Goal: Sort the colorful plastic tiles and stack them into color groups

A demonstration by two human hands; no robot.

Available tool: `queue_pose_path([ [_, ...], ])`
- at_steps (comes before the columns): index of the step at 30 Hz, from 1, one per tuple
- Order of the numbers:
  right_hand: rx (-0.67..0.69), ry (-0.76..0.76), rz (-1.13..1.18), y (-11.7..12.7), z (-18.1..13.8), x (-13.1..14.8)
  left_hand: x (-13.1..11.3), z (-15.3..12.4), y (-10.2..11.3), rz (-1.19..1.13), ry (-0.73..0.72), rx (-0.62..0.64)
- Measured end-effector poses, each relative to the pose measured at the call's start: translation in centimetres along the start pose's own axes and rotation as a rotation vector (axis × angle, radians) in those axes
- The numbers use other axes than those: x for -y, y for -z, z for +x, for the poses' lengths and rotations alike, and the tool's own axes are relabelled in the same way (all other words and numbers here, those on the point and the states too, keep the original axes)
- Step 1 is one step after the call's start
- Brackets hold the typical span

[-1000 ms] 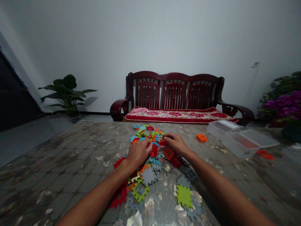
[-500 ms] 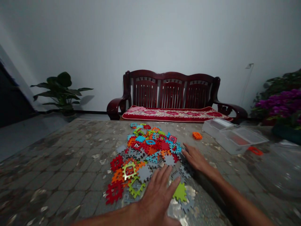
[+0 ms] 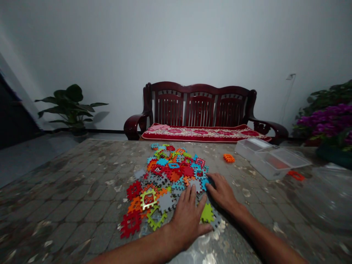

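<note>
Foam-like, going by the matte faces and thin toothed edges, the puzzle tiles [image 3: 170, 176] are lying in a loose, overlapping heap on the middle of the table [image 3: 68, 190], red, orange, blue, green and grey mixed together. I am resting my left hand [image 3: 188, 218] flat on the near edge of the heap, fingers [image 3: 189, 196] spread and unclenched, pressing on grey tiles with a green tile [image 3: 206, 213] showing just beside my thumb; nothing is gripped. I am laying my right hand [image 3: 222, 192] on the heap's right flank, fingers extended and touching a blue tile [image 3: 204, 183], again gripping nothing. I am judging these tiles to be very light, thin and somewhat flexible, not fragile, and inclined to slide on the glossy patterned top rather than lift. I am assessing the best hold as a pinch across opposite notched edges, or a fingertip hooked through the open centre of the frame-shaped ones; flat-lying tiles would first need an edge raised. One orange tile [image 3: 228, 158] is lying apart, towards the clear plastic boxes [image 3: 271, 158] at far right. A wooden bench [image 3: 200, 110] is standing beyond the table.
</note>
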State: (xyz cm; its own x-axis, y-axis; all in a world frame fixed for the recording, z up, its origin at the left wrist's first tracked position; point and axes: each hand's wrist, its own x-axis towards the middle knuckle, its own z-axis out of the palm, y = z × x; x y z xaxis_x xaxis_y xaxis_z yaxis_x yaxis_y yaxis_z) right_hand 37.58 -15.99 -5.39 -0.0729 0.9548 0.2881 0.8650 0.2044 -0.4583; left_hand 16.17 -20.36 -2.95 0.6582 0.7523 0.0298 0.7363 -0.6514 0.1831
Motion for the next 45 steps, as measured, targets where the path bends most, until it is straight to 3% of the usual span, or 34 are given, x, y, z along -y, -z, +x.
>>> queue_pose_path([
  [9,-0.136,-0.179,0.099,-0.3,0.9,1.9,0.1,1.4,-1.0,0.075,-0.073,-0.168],
  [16,-0.223,-0.331,0.548,-0.9,2.2,1.9,0.1,2.5,-0.3,0.002,-0.087,-0.235],
  [23,-0.193,-0.502,0.949,0.7,3.8,5.4,1.6,3.4,1.2,-0.025,-0.047,-0.323],
  [30,-0.229,-0.393,1.047,0.4,8.1,8.6,4.2,4.6,5.0,-0.082,0.033,-0.441],
  [37,-0.135,-0.153,0.920,-0.8,11.9,9.3,9.5,5.2,8.3,-0.123,0.195,-0.471],
  [41,-0.175,-0.090,0.755,-1.1,9.8,8.1,12.8,1.6,8.5,-0.226,0.214,-0.503],
  [45,-0.129,0.092,0.480,-1.1,5.3,7.9,15.9,-4.8,6.4,-0.252,0.212,-0.388],
])
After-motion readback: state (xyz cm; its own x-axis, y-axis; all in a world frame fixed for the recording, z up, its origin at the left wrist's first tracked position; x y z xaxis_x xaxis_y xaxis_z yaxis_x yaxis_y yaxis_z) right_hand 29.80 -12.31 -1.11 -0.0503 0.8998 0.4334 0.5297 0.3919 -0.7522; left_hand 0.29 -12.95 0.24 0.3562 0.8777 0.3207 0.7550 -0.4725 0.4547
